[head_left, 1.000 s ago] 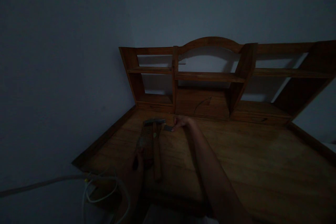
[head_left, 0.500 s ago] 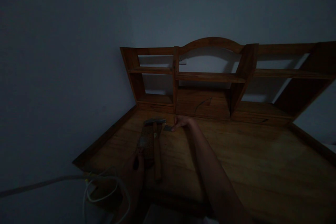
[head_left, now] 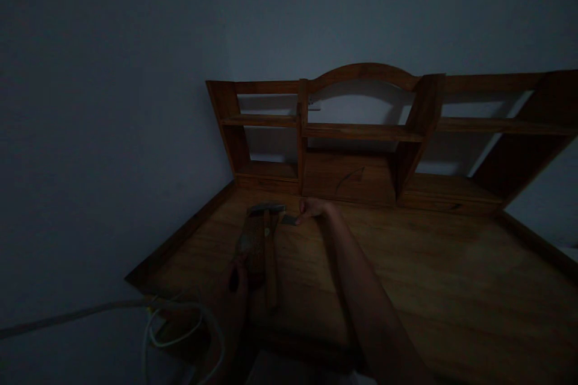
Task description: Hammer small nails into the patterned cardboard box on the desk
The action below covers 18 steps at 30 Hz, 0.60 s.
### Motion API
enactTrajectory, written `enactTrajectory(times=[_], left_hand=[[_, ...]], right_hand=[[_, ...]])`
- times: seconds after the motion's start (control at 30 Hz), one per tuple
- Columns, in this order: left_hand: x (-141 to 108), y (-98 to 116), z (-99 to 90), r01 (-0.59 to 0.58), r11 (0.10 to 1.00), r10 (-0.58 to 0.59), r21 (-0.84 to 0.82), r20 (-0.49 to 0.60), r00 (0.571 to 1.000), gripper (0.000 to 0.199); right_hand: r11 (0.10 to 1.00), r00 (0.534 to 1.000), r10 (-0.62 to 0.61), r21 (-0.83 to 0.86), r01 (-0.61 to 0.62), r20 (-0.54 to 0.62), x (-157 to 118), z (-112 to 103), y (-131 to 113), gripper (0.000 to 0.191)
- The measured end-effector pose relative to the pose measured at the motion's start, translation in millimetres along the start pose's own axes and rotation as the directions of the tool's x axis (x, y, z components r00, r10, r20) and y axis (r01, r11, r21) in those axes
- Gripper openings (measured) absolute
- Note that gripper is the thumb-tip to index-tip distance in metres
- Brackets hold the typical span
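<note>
A hammer [head_left: 270,271] with a wooden handle lies on the wooden desk, its metal head toward the shelf. Just left of the handle, partly under it, is a brown speckled slab [head_left: 253,240] whose kind I cannot make out in the dim light. My left hand [head_left: 228,292] has thumb and finger pinched together at the slab's near left edge. Beyond the hammer head, to its right, my right hand [head_left: 312,208] pinches the corner of a small dark flat piece [head_left: 289,220] at desk level.
A wooden shelf unit [head_left: 361,132] with open compartments and drawers stands along the back of the desk [head_left: 428,264]. A pale cable [head_left: 176,343] hangs in loops at lower left, crossing over my left forearm. A wall [head_left: 112,132] rises on the left.
</note>
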<state>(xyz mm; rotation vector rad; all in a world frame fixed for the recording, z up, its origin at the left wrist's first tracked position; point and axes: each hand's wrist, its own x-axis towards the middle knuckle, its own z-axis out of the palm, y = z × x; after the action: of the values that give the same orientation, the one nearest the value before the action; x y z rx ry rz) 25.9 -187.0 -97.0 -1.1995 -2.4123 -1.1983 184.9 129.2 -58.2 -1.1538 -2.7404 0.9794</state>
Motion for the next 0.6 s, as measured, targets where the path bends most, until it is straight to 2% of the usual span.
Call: enactTrajectory(times=[0.13, 0.37, 0.5, 0.6], left_hand=[[-0.4, -4.7, 2.7, -0.014, 1.000, 0.014, 0.008, 0.001, 1.000, 0.037], [0.9, 3.1, -2.4, -0.019, 1.000, 0.019, 0.007, 0.010, 1.000, 0.038], [-0.4, -1.0, -0.3, 0.002, 1.000, -0.002, -0.004, 0.015, 1.000, 0.038], [-0.4, -4.4, 1.4, -0.025, 1.000, 0.025, 0.007, 0.010, 1.000, 0.036]], right_hand=[[1.000, 1.000, -0.009, 0.008, 0.009, -0.012, 2.4, 1.6, 3.0, 0.060], [1.000, 1.000, -0.001, 0.019, 0.001, -0.031, 0.6, 2.5, 1.9, 0.060], [1.000, 1.000, -0.002, 0.031, 0.003, -0.031, -2.5, 1.2, 0.0, 0.060], [0.999, 0.999, 0.003, 0.034, -0.002, -0.039, -0.8, 1.7, 0.3, 0.059]])
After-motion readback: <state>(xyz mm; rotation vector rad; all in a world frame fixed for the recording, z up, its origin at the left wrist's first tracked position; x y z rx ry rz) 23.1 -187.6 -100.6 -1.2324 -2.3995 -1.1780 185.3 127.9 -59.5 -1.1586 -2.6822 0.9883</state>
